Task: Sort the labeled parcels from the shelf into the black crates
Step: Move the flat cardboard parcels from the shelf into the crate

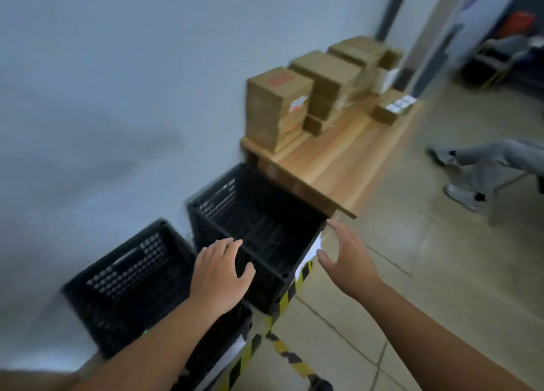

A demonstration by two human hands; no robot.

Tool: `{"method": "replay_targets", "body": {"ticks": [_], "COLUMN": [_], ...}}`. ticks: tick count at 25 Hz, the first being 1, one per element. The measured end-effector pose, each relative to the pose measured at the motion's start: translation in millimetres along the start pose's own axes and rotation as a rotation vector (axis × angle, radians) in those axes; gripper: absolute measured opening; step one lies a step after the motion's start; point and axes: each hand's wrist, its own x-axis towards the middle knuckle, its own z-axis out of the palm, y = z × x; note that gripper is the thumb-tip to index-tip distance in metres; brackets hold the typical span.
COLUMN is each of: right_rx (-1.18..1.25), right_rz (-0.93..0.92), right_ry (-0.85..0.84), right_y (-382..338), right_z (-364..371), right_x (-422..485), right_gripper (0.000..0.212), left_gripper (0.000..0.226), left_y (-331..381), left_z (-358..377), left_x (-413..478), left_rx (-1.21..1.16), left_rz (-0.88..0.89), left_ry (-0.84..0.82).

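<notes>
**Gray room, nothing picked up yet**

Gray wall (117,67) runs along my left, and the wooden shelf (332,161) sits against it with brown parcels (326,73) in a row. Both hands hold nothing. My left hand (219,273) hovers over the near rim of the far crate (217,202), fingers spread wide. My right hand (347,258) is wide too, just beside that crate's right corner. I think picking comes next: reach to the nearest stack (276,108), one hand on each side, and lift only the top box. That stack stands tall, long side up and down, its label (298,103) facing the room.
</notes>
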Motion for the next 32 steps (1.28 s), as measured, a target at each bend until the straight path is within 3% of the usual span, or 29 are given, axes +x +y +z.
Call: {"method": "replay_targets", "body": {"ticks": [4, 13, 24, 32], "right_rx": [0.057, 0.050, -0.009, -0.021], "right_rz": [-0.008, -0.102, -0.154, -0.182], "right_ry": [0.116, 0.183, 0.072, 0.005], "right_y": [62, 188, 284, 338], "right_z": [-63, -148, -185, -215], "right_x": [3, 35, 107, 255], "right_gripper": [0.062, 0.062, 0.061, 0.059], "left_gripper": [0.060, 0.056, 0.055, 0.056], "left_y": [105, 291, 362, 408], "left_z": [12, 67, 98, 137], "left_x": [37, 75, 155, 288], "left_rx": [0.026, 0.023, 0.066, -0.048], "left_rz": [0.138, 0.205, 0.167, 0.062], "left_ry": [0.050, 0.133, 0.135, 0.139]}}
